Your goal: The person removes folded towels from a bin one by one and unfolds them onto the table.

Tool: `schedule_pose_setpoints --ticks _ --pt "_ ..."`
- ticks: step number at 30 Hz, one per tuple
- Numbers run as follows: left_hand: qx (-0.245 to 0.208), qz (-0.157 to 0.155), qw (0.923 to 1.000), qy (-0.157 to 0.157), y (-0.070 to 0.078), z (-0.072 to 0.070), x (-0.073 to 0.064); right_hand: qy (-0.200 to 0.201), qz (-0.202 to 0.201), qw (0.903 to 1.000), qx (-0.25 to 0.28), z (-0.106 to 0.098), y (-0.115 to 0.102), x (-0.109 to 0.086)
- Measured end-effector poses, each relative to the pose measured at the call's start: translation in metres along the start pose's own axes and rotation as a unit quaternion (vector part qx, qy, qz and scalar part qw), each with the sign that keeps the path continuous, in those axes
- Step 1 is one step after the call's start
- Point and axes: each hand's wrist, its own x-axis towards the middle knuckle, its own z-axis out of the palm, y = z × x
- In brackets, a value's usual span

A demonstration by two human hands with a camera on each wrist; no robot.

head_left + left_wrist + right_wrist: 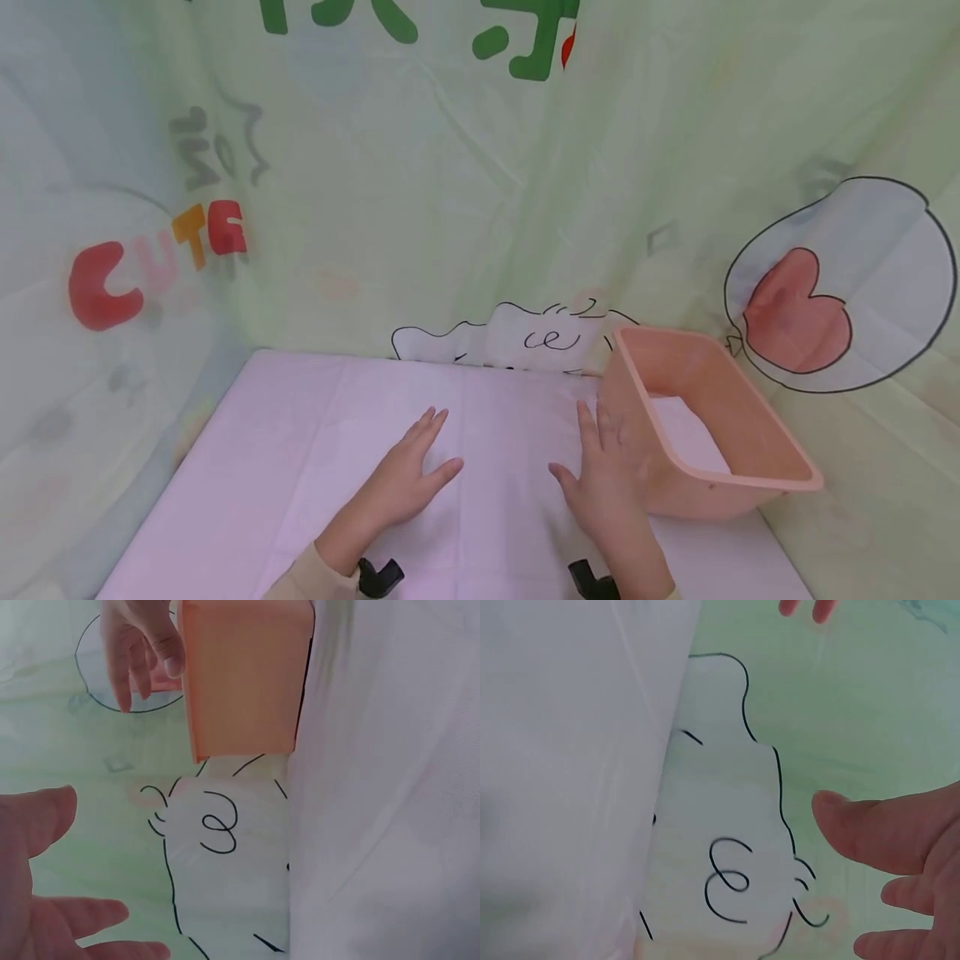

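Both hands are held over the white-covered table (390,417) with nothing in them. The left hand (407,481) has its fingers extended forward and its thumb spread toward the right. Facing it, the right hand (600,483) also has straight fingers, its thumb pointing left. Nearest to the right hand stands an orange-pink plastic basin (720,496), its left wall just beside the fingers in the head view. Inside the basin lies a flat white piece (686,429). In the left wrist view, the basin (244,682) appears sideways beside the right hand (142,645).
A pale green curtain (450,208) with printed drawings hangs behind the table, and a whitish one (90,400) closes the left side. The basin occupies the table's right edge. Small black devices (380,577) are worn at both wrists.
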Motion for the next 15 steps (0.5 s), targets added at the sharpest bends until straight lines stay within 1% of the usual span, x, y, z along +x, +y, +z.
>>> schedule_pose_setpoints --ticks 6,11,15 --pt "-0.021 0.006 0.9998 0.004 0.009 -0.001 0.008 0.016 0.023 0.9992 -0.027 -0.019 0.021 -0.002" --pt "-0.035 0.001 0.9994 0.004 0.014 0.000 0.013 0.022 0.054 0.9980 -0.023 -0.030 0.040 -0.006" --pt "-0.057 0.015 0.9983 0.003 0.019 0.001 0.017 0.024 0.070 0.9969 -0.025 -0.038 0.059 -0.011"
